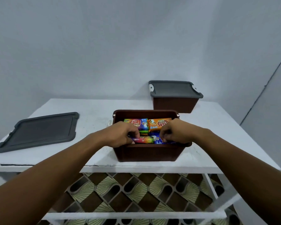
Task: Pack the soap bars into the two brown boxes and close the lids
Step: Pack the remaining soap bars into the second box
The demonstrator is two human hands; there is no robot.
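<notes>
An open brown box (146,153) stands near the table's front edge, filled with several bright wrapped soap bars (159,123). My left hand (120,133) reaches into its front left and pinches a rainbow-wrapped soap bar (143,140). My right hand (175,132) is in the front right, fingers curled on a blue-wrapped soap bar (156,139). A loose grey lid (39,131) lies flat on the table to the left. A second brown box (175,104) stands at the back right with its grey lid (173,89) on.
The white table (91,114) stands against a pale wall. A lower white shelf rail (136,215) and a patterned floor (136,192) show below the front edge.
</notes>
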